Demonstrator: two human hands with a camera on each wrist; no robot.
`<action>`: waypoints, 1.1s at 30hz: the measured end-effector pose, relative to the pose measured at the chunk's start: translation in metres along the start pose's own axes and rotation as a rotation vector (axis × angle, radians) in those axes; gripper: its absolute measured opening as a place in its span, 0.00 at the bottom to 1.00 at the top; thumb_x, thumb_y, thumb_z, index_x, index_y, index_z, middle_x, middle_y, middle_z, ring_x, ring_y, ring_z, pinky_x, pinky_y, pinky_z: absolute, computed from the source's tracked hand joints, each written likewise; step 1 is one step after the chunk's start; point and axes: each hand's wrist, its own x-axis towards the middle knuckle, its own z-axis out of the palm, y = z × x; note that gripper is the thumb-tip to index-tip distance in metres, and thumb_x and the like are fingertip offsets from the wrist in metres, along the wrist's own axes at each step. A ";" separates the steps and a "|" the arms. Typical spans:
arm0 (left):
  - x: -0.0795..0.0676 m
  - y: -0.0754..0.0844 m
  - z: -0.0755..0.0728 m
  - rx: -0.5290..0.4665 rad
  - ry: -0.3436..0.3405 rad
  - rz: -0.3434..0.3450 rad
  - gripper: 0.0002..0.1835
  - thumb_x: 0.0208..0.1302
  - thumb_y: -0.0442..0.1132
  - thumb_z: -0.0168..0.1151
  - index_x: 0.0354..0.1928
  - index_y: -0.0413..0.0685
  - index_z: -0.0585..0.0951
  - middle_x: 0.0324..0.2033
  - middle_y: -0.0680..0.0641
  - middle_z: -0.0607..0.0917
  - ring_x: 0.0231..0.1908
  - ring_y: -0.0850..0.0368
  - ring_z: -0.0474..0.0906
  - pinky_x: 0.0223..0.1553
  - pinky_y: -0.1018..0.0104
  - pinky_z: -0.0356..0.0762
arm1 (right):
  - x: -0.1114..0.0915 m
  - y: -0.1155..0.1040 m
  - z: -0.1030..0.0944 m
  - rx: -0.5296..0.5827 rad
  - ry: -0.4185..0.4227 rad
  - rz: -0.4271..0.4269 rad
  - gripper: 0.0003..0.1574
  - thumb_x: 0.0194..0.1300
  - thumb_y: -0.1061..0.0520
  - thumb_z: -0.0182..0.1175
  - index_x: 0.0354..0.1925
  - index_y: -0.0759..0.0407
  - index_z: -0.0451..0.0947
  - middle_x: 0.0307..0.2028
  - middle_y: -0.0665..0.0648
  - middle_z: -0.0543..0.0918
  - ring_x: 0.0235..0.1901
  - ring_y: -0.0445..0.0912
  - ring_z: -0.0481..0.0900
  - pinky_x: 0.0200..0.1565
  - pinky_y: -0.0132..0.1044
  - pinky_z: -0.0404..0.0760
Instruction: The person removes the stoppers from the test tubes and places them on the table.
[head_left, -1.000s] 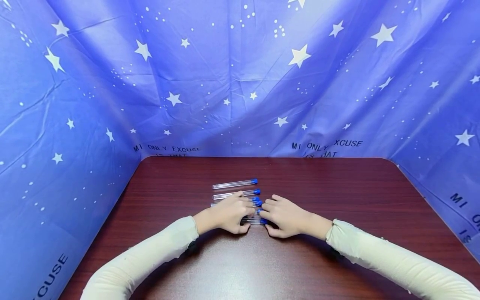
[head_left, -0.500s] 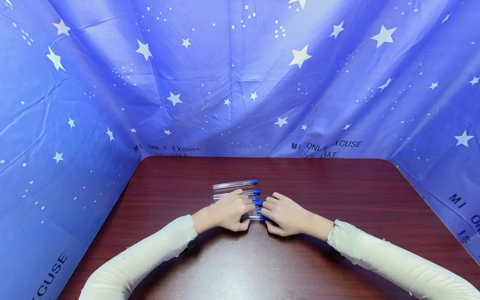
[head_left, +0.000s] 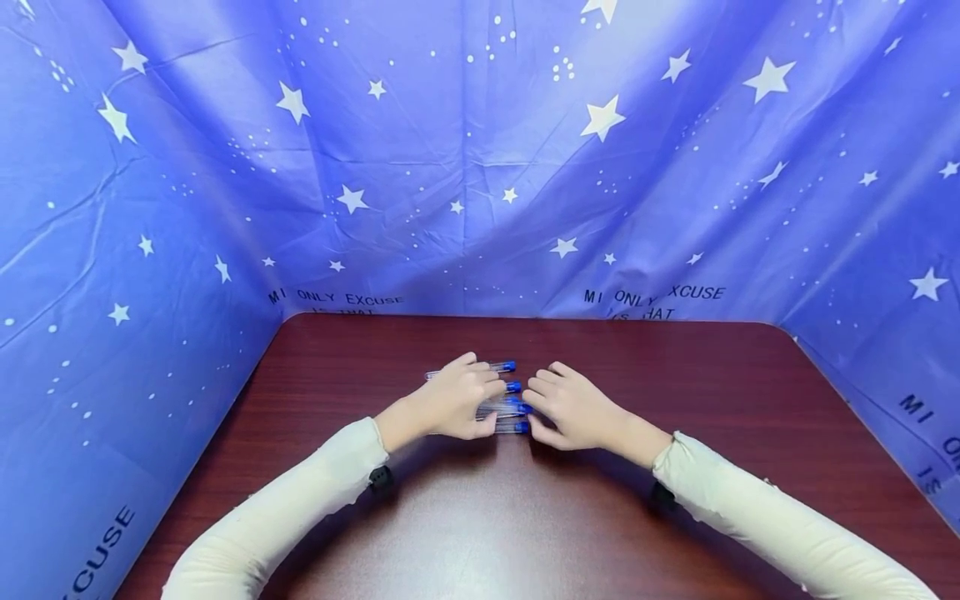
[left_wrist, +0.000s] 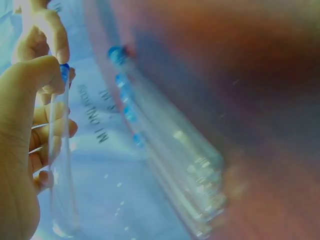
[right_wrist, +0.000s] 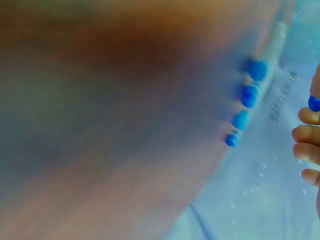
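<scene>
My left hand (head_left: 459, 398) grips a clear capped test tube (left_wrist: 61, 170), the thumb near its top and the fingers curled behind it. At the tube's right end is a blue cap (left_wrist: 64, 72). My right hand (head_left: 573, 408) pinches this cap between thumb and forefinger, which shows at the edge of the right wrist view. Several more blue-capped test tubes (left_wrist: 167, 130) lie side by side on the table under the hands, caps toward the right. In the head view the left hand hides most of their clear bodies.
The dark red-brown wooden table (head_left: 675, 358) has rounded far corners. Blue cloth (head_left: 465, 125) with white stars and lettering hangs behind it and at both sides. A small black device (head_left: 381, 479) sits under the left sleeve's cuff.
Both hands have moved together toward the far side of the table, carrying the held tube over the lying ones. The left hand now covers more of the far tubes.
</scene>
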 end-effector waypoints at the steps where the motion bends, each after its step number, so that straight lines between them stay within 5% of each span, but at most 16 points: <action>1: 0.001 -0.002 -0.002 0.004 0.019 -0.007 0.13 0.50 0.50 0.70 0.32 0.53 0.80 0.26 0.58 0.81 0.31 0.58 0.77 0.36 0.62 0.67 | 0.002 0.002 -0.002 0.001 0.007 0.012 0.12 0.54 0.50 0.63 0.31 0.55 0.75 0.25 0.50 0.74 0.30 0.49 0.73 0.39 0.43 0.70; 11: 0.015 -0.025 -0.021 -0.013 0.172 -0.071 0.08 0.51 0.45 0.66 0.31 0.51 0.81 0.24 0.56 0.79 0.29 0.58 0.75 0.37 0.62 0.67 | 0.024 0.025 -0.024 0.014 0.106 0.105 0.10 0.57 0.52 0.58 0.32 0.58 0.76 0.26 0.52 0.75 0.30 0.51 0.74 0.40 0.45 0.73; 17: 0.023 -0.034 -0.033 -0.043 0.203 -0.128 0.07 0.53 0.45 0.65 0.32 0.51 0.82 0.25 0.56 0.80 0.29 0.59 0.73 0.37 0.62 0.66 | 0.033 0.032 -0.037 0.016 0.143 0.160 0.09 0.57 0.54 0.60 0.34 0.59 0.79 0.27 0.53 0.77 0.30 0.51 0.75 0.38 0.44 0.73; 33: 0.037 -0.040 -0.043 -0.089 0.293 -0.246 0.05 0.53 0.43 0.68 0.31 0.53 0.82 0.23 0.55 0.77 0.28 0.59 0.69 0.39 0.62 0.65 | 0.048 0.036 -0.067 0.160 -0.002 0.432 0.09 0.63 0.54 0.62 0.40 0.57 0.82 0.26 0.49 0.78 0.29 0.44 0.73 0.43 0.44 0.75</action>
